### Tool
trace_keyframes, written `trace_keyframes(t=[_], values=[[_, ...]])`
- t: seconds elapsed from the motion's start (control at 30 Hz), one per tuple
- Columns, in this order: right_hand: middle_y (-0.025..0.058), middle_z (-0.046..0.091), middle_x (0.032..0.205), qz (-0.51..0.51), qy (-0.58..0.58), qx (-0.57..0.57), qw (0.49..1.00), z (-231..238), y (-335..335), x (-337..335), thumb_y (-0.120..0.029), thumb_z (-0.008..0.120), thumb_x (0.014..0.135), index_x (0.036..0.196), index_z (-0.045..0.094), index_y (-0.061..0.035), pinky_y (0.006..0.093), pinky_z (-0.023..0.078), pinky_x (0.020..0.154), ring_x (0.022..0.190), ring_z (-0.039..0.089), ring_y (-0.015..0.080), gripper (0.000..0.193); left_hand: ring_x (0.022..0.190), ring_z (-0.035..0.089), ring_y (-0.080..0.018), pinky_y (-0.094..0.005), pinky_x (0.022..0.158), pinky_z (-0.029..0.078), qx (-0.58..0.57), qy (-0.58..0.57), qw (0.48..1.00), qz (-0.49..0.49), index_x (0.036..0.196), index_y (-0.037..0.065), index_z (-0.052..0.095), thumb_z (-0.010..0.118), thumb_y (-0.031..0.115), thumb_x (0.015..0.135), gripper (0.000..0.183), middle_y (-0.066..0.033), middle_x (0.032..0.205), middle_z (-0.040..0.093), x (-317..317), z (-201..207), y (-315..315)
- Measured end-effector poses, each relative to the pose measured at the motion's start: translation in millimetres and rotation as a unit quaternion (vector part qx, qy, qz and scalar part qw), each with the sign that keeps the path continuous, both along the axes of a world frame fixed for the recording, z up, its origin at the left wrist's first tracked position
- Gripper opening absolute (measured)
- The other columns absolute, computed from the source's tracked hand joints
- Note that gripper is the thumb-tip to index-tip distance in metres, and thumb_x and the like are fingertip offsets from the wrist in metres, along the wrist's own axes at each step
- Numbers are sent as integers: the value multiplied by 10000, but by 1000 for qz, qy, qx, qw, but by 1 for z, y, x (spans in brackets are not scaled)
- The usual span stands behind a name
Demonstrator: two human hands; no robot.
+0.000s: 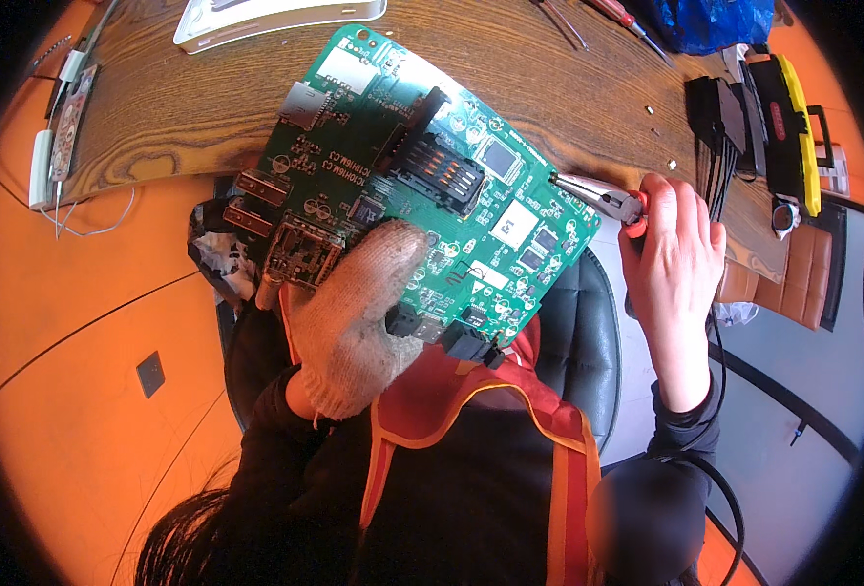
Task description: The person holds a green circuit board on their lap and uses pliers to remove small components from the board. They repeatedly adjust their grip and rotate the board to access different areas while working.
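Note:
A large green circuit board is tilted up above my lap, against the near side of the table. My left hand, in a worn knitted glove, grips its lower edge with the thumb across the face. Metal USB ports stick out at the board's left, and a black card slot sits near its middle. My bare right hand is closed around the red handles of needle-nose pliers. Their tips reach the board's right part, near a square chip; whether they pinch anything is too small to tell.
The brown wooden table carries a white plastic casing at the far edge. A red-handled screwdriver and a blue plastic bag lie far right. Black parts with cables and a yellow-black toolbox stand at the right.

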State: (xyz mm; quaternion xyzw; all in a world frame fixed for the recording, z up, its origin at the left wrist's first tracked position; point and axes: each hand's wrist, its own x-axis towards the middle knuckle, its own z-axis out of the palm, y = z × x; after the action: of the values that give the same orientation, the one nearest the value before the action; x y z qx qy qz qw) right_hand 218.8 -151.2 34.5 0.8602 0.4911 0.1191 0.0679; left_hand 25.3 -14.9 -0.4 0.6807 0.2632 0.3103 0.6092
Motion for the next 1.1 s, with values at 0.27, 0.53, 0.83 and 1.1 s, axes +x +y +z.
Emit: trace_keyframes(t=[0.27,0.53,0.83,1.1], values=[[141,489,732,76,178,121,974,1,-6,3,-17,614,631,864,503,-17,331,443,576,637,527,327,259,853,621,-215,-324,755,513,185,-88,979,-20,1054,-38,517,662,-22,726,358,-162,984,611,4,-2,1],[49,337,578,-27,473,95,875,3,-7,-18,-37,649,622,742,412,-43,266,307,495,511,362,142,266,792,615,-234,-331,690,500,212,-23,976,-35,1107,-2,503,650,28,724,412,-149,963,614,1,-17,-5],[-48,460,647,-138,820,169,529,1,-8,-35,-47,656,737,789,471,-54,195,317,503,548,410,35,192,723,609,-256,-340,617,484,173,11,982,-80,1167,39,488,638,85,721,473,-133,940,618,12,-31,-10],[-20,415,645,-229,922,225,218,-7,-14,-50,-115,612,765,883,457,-85,211,290,446,547,380,71,197,661,604,-275,-348,553,470,196,81,967,-140,1220,75,474,627,135,718,529,-120,920,621,20,-40,-3]])
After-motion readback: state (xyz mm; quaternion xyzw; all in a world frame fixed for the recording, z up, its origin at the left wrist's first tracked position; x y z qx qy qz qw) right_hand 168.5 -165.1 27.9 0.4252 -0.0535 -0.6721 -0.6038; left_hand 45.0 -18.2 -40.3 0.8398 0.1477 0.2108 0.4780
